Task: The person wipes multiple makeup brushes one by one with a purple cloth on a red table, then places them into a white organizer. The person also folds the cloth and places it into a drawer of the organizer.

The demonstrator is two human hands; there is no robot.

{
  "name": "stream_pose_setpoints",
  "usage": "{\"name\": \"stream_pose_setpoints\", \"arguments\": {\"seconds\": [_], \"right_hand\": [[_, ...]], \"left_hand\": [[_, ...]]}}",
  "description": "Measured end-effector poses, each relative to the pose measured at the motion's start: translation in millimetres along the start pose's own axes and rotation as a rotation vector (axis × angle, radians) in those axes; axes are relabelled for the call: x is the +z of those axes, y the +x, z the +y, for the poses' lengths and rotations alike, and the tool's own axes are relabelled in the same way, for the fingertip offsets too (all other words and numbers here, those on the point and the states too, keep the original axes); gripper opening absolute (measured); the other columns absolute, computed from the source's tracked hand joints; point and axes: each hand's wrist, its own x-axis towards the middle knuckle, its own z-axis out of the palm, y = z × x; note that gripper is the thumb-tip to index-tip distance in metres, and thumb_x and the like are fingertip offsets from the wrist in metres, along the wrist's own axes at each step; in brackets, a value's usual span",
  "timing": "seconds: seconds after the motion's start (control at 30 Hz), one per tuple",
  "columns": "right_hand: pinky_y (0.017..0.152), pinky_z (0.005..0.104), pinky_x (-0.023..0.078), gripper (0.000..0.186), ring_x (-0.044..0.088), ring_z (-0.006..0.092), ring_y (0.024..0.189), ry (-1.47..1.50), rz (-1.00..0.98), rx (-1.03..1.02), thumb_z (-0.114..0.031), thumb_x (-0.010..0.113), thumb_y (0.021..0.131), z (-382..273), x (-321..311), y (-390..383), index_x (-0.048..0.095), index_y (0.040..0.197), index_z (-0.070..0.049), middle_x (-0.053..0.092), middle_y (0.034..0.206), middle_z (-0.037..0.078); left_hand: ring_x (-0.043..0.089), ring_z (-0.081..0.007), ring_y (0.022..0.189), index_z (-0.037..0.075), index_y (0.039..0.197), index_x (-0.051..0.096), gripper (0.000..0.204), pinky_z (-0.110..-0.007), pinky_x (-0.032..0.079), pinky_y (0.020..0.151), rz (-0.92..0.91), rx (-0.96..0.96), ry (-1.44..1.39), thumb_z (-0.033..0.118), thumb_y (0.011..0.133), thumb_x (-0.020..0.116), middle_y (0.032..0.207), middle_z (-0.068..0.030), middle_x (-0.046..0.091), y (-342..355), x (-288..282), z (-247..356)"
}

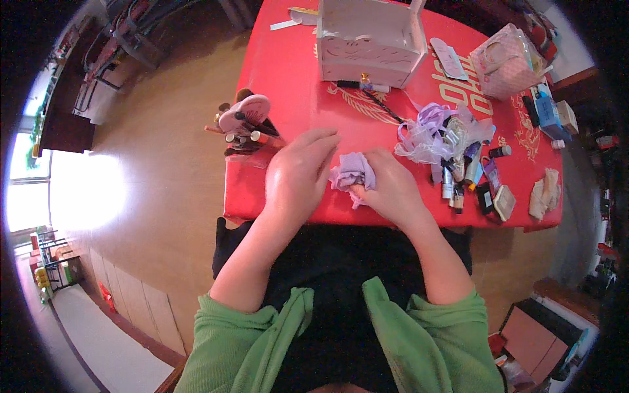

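Over the near part of a red table (pixel 282 72), my right hand (pixel 390 190) grips a crumpled lilac cloth (pixel 352 172) and a small item inside it that I cannot make out. My left hand (pixel 298 173) rests beside it with its fingers bent against the cloth's left side. Both forearms come up from green pushed-up sleeves.
A white wooden organiser box (pixel 370 39) stands at the table's far side, a black pen (pixel 363 86) in front of it. A clear holder of brushes (pixel 246 128) sits at the left edge. Lilac ribbon (pixel 429 131), several small cosmetic tubes (pixel 458 177), a compact (pixel 504 202) and a pink bag (pixel 508 62) lie right.
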Motion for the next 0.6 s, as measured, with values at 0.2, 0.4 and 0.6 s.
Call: {"name": "stream_pose_setpoints", "arguments": {"seconds": [0.2,0.4,0.6], "right_hand": [[0.086,0.0477,0.053,0.042,0.064,0.0388,0.1,-0.075,-0.12,-0.04,-0.024,0.081,0.073,9.5,0.2,3.6,0.063,0.102,0.001,0.062,0.107,0.018],[0.087,0.0473,0.053,0.047,0.063,0.0386,0.101,-0.093,-0.113,-0.124,-0.021,0.083,0.07,13.6,-6.8,-6.8,0.062,0.105,0.001,0.061,0.111,0.018],[0.092,0.0465,0.05,0.053,0.06,0.0398,0.106,-0.065,-0.166,-0.123,-0.018,0.082,0.07,14.8,-9.9,-11.5,0.059,0.116,-0.002,0.06,0.114,0.018]], "left_hand": [[0.058,-0.0375,0.12,0.002,0.126,0.063,0.042,-0.044,0.05,0.098,-0.175,0.161,0.15,0.004,0.084,0.057,0.136,-0.0162,0.058,57.0,88.9,-14.1],[0.061,-0.0369,0.108,-0.001,0.108,0.064,0.026,-0.045,0.053,0.088,-0.334,0.1,0.345,0.012,0.087,0.053,0.119,-0.0181,0.062,77.7,121.7,-21.5],[0.062,-0.0387,0.093,0.0,0.093,0.061,0.015,-0.049,0.053,0.078,-0.269,0.073,0.372,0.01,0.084,0.055,0.098,-0.0184,0.062,64.5,116.5,-26.0]]}}
